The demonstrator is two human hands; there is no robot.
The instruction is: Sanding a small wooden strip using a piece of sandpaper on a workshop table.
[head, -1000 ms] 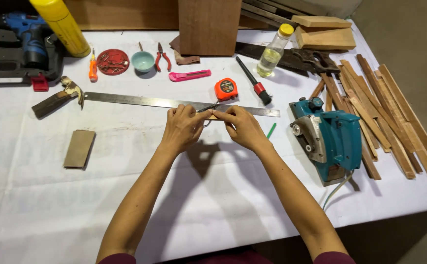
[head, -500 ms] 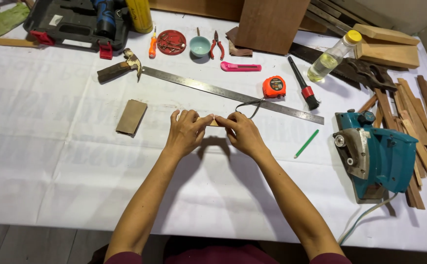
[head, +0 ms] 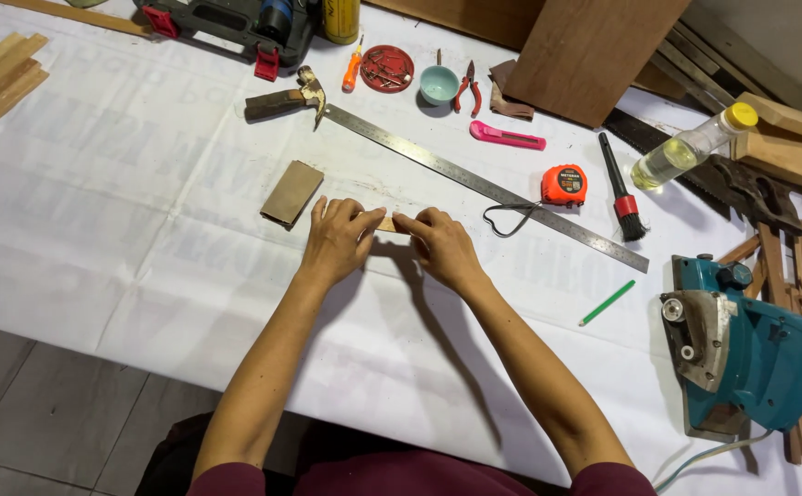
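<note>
The hands are mostly hiding a small wood piece [head: 388, 223]; left hand [head: 335, 241] and right hand [head: 440, 246] are both pinching its ends over the worktop [head: 144, 230].

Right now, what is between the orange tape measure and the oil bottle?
In the head view, a black brush with a red band lies between the orange tape measure and the oil bottle.

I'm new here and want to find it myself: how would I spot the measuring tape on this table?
Follow the long steel ruler lying slantwise across the white table. Beside its far edge sits the small orange tape measure, a rounded case between the pink utility knife and the black brush.
</note>
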